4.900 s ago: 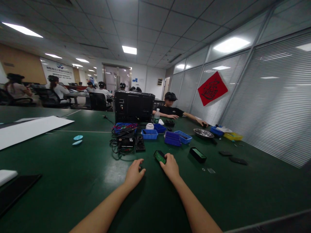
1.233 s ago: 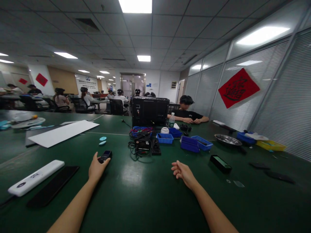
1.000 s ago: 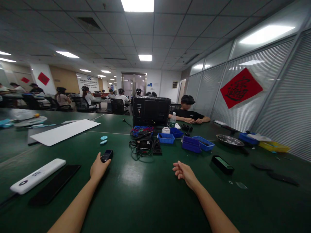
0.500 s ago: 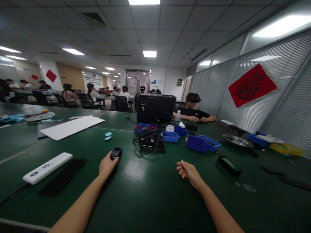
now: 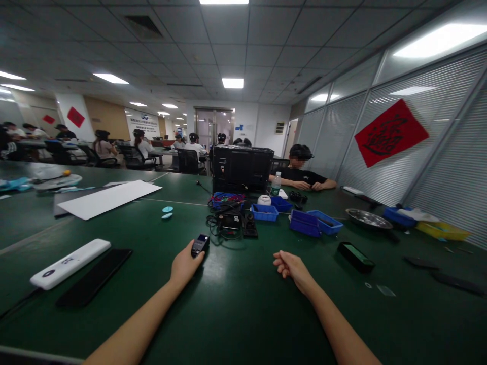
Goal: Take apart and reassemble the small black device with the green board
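Note:
A small black handheld device with a little screen (image 5: 200, 245) is gripped in my left hand (image 5: 185, 264), thumb along its near side. It is held over the green table, left of the middle. My right hand (image 5: 292, 267) is at the table's right of centre, its fingers curled loosely inward and nothing visible in them. Beyond the device lies a tangle of black cables with a black box (image 5: 229, 221). Two small light-blue discs (image 5: 167, 213) are farther back to the left. To the right of my right hand sits a black rectangular case with a green top (image 5: 355, 257).
At left are a white bar-shaped device (image 5: 70, 264), a black strip (image 5: 95, 276) and a white sheet (image 5: 110, 199). Several blue trays (image 5: 305, 223), a metal pan (image 5: 368, 219) and a yellow tray (image 5: 443, 231) stand rightward. A black monitor-like panel (image 5: 242, 169) and a seated person (image 5: 302, 175) are across the table.
My left hand has moved to the right with the black device, toward the middle of the table. My right hand stays about where it was. The view has shifted slightly.

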`<act>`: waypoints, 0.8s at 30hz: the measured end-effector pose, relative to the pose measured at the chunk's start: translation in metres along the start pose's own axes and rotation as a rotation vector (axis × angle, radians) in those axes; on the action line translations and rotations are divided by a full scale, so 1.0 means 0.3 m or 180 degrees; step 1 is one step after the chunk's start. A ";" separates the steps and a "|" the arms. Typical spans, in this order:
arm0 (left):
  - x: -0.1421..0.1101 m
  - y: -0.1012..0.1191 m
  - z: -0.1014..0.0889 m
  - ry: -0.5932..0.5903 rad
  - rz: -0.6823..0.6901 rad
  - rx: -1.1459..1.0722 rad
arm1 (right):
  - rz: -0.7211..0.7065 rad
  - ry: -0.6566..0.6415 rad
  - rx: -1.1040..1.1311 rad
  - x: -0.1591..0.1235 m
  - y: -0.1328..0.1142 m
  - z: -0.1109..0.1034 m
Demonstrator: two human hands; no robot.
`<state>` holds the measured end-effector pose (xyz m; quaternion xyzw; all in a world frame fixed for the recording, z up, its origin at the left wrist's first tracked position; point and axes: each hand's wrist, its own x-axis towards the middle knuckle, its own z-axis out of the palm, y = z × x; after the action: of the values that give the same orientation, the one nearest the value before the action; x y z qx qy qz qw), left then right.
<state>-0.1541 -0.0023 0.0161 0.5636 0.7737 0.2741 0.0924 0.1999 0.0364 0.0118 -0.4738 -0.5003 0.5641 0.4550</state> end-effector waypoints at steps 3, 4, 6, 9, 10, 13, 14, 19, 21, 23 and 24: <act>-0.016 0.026 0.011 -0.0063 0.0078 0.0001 | -0.0033 -0.0006 -0.0002 0.004 0.007 -0.002; -0.020 0.034 0.012 -0.0087 0.0080 0.0003 | -0.0045 0.0001 -0.0006 0.005 0.009 -0.002; -0.027 0.045 0.011 -0.0127 0.0078 -0.0005 | -0.0075 0.0021 -0.0024 0.007 0.012 -0.001; -0.032 0.053 0.007 -0.0164 0.0096 -0.0044 | -0.0111 0.0010 -0.0078 0.005 0.012 0.001; -0.033 0.054 0.006 -0.0176 0.0101 -0.0051 | -0.0112 0.0003 -0.0095 0.004 0.011 0.002; -0.034 0.053 0.006 -0.0209 0.0113 -0.0058 | -0.0098 -0.0004 -0.0128 -0.001 0.006 0.005; -0.035 0.053 0.007 -0.0207 0.0116 -0.0055 | -0.0097 0.0006 -0.0137 -0.002 0.004 0.006; -0.054 0.075 0.028 -0.0186 0.0327 -0.0060 | -0.0124 0.0010 -0.0268 -0.005 0.000 0.013; -0.069 0.100 0.044 -0.0253 0.0504 -0.0111 | -0.0130 0.0004 -0.0330 -0.005 -0.001 0.016; -0.088 0.134 0.065 -0.0338 0.0714 -0.0197 | -0.0141 0.0012 -0.0384 -0.005 -0.001 0.018; -0.098 0.154 0.077 -0.0371 0.0829 -0.0250 | -0.0151 0.0016 -0.0414 -0.006 -0.001 0.019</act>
<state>-0.0955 -0.0122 0.0166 0.6702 0.6760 0.2807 0.1229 0.1946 0.0338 0.0124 -0.4918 -0.5458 0.5182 0.4378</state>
